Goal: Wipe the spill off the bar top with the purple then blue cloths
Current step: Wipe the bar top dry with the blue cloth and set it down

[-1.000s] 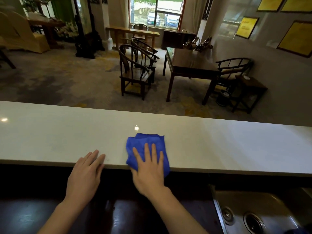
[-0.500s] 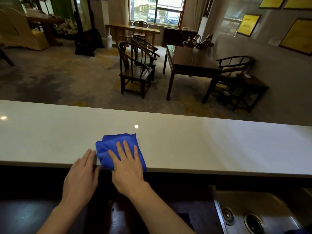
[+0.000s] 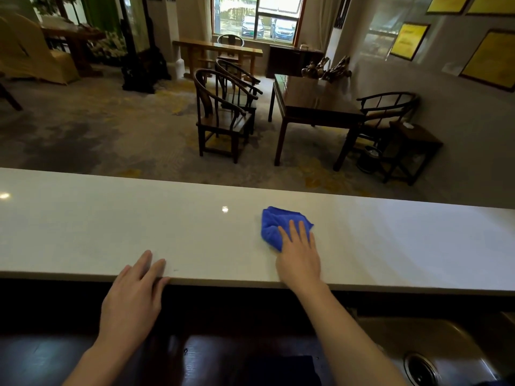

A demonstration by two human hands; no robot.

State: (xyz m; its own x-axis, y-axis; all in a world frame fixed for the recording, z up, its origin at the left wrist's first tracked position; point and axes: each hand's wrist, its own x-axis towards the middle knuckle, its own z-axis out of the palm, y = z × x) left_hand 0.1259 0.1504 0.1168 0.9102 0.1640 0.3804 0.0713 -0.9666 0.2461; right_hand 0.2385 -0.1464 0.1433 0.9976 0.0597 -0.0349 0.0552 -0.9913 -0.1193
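Note:
A crumpled blue cloth point(image 3: 274, 224) lies on the white bar top point(image 3: 111, 224), right of centre. My right hand point(image 3: 299, 254) presses flat on the cloth's near right part, fingers spread over it. My left hand point(image 3: 133, 296) rests flat on the near edge of the bar top to the left, holding nothing. No spill shows on the surface. A dark cloth-like shape point(image 3: 281, 369) lies on the lower counter below; its colour is unclear.
A steel sink point(image 3: 434, 355) sits at the lower right, below the bar. A dark wooden counter point(image 3: 41, 360) runs under my arms. Beyond the bar are wooden chairs point(image 3: 220, 118) and a dark table point(image 3: 312, 104).
My right hand has swept the blue cloth from the left, near my left hand, to the right and a little farther from the edge. The left hand stayed put.

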